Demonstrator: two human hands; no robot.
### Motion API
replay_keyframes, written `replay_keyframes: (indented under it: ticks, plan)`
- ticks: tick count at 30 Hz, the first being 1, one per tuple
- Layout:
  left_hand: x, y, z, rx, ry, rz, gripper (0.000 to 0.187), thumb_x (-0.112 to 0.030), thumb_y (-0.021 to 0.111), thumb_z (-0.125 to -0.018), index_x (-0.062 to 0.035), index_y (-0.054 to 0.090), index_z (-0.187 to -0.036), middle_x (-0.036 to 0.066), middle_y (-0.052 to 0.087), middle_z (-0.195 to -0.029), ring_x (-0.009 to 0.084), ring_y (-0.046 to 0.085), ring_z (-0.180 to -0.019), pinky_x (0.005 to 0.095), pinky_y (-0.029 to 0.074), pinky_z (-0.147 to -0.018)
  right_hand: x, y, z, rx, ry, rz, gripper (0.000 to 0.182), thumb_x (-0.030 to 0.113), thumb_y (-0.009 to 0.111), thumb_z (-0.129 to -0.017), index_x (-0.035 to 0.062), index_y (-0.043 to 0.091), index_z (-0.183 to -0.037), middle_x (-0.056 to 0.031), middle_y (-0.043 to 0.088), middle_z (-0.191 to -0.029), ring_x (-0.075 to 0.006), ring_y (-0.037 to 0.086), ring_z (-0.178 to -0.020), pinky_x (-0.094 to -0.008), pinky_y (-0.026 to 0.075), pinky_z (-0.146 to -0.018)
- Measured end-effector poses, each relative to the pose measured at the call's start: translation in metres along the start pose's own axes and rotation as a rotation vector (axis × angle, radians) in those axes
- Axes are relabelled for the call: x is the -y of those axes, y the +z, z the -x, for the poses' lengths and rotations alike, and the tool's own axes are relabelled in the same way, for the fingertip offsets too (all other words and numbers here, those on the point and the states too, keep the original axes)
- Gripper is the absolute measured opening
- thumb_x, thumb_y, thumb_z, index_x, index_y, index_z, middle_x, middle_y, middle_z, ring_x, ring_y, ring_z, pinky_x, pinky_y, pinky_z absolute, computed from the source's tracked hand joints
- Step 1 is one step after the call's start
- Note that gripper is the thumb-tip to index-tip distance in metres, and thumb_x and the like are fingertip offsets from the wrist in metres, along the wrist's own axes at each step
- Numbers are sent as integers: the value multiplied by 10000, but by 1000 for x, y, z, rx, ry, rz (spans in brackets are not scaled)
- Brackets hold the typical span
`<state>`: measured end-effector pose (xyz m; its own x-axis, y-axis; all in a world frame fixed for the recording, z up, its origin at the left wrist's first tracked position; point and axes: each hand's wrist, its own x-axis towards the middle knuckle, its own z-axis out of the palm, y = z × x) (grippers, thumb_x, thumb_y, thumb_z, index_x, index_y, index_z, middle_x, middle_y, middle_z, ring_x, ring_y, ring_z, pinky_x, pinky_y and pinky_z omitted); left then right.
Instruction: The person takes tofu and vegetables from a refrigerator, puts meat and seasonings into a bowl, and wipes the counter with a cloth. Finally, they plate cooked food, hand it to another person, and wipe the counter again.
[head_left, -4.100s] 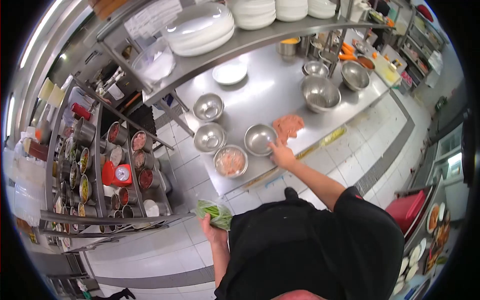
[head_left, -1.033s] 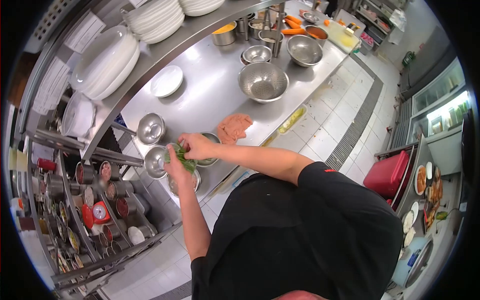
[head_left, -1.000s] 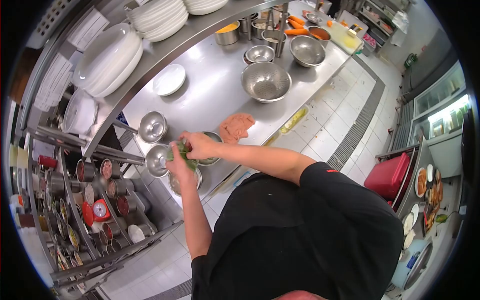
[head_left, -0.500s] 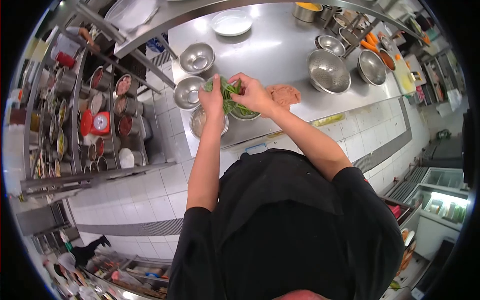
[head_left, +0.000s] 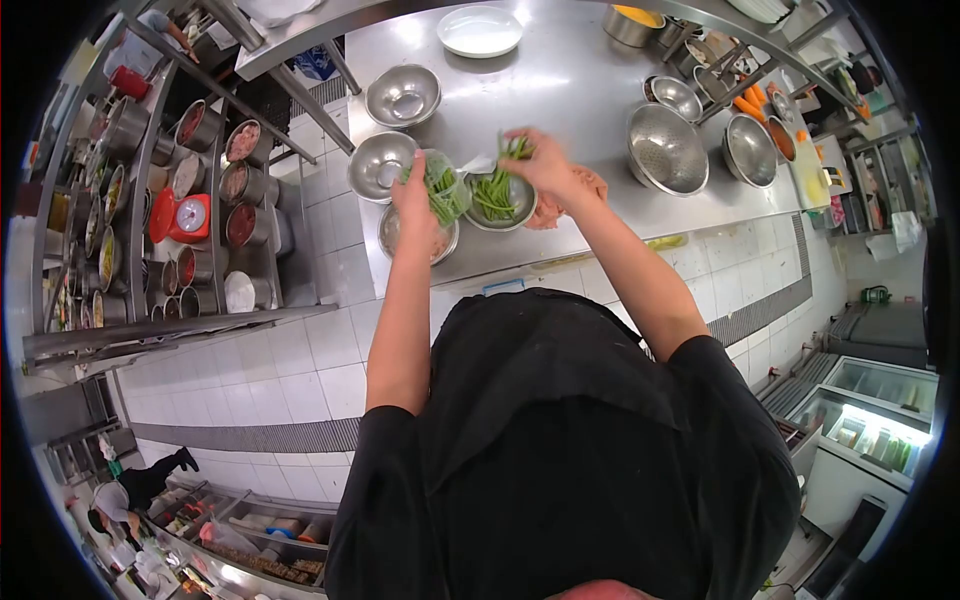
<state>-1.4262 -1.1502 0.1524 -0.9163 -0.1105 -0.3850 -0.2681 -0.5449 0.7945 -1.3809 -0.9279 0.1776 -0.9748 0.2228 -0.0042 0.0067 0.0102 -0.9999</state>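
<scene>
Bare 4 seconds ago, the near round silver steel bowl [head_left: 525,200] now holds some slim green stalks [head_left: 492,198]; my left hand [head_left: 411,192] grips a clear plastic bag [head_left: 444,190] of more, my blurred right hand [head_left: 549,166] pinches a bunch [head_left: 515,147] above.

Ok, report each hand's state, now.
Left hand: closed around a clear plastic bag of green stalks.
Right hand: motion-blurred, fingers closed on a few green stalks.

Lighting was bright; glare whitened the table [head_left: 565,105]. Right hand [head_left: 548,165] showed motion blur. Fridge [head_left: 882,436] glowed at right. Edges bowed, corners went black.
</scene>
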Motion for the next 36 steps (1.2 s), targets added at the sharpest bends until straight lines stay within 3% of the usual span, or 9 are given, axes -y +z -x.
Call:
replay_keyframes:
  ticks: [2,5,8,14,16,23,27,29,36]
  plan:
    - [-2,-2,1,21,-31,62,338,-221,725,-934,25,600,-1128,108,665,-1023,213,680,-846,386,577,-679,-5,-5,8,186,-84,878,414,125,764,-839,16,628,-1214,-116,716,-1021,-233,704,-908,-353,566,-794]
    - [-10,3,2,107,-52,63,317,-223,720,-940,27,601,-1094,111,663,-995,211,682,-826,394,579,-655,12,15,9,216,-119,455,465,255,786,-833,62,661,-1237,-148,713,-1024,-265,695,-926,-364,554,-826]
    - [-8,21,14,182,-52,44,310,-238,751,-915,7,618,-1050,91,668,-953,183,656,-788,351,544,-648,34,41,0,330,-232,792,444,305,818,-771,7,724,-1086,-150,722,-1060,-303,702,-920,-379,555,-835]
    - [-7,36,13,278,8,104,477,-205,755,-912,91,484,-1170,153,651,-988,249,677,-832,384,573,-671,37,49,-2,174,-82,607,475,339,842,-757,-31,723,-1030,-168,728,-930,-276,705,-850,-370,553,-768]
    - [-7,36,12,302,-24,104,267,-196,751,-914,17,634,-1024,77,675,-909,172,651,-773,317,525,-668,26,49,-4,180,-72,537,476,347,845,-758,-32,721,-1019,-163,731,-922,-277,704,-833,-374,552,-761]
    - [-1,31,4,328,-16,74,244,-172,759,-903,7,637,-1016,61,669,-898,169,646,-757,316,520,-654,25,49,4,221,-149,615,308,240,774,-799,-21,701,-944,-170,718,-862,-305,689,-770,-382,542,-737]
    - [0,28,4,212,-10,111,216,-152,751,-903,7,635,-991,60,667,-898,163,641,-754,313,514,-648,38,54,12,291,-39,587,213,182,692,-838,-21,691,-903,-192,699,-839,-355,675,-765,-418,529,-718]
    - [-2,27,4,156,-10,130,211,-150,745,-906,9,632,-985,63,667,-898,161,640,-760,315,513,-650,40,56,21,189,-249,688,206,189,643,-898,-16,662,-902,-202,688,-823,-405,655,-755,-467,506,-707]
    - [-3,20,7,-89,391,-225,336,-216,790,-879,41,608,-995,69,631,-911,152,586,-812,322,496,-725,12,77,33,-170,-49,563,248,220,553,-998,-25,561,-1032,-241,671,-854,-436,635,-792,-490,487,-728]
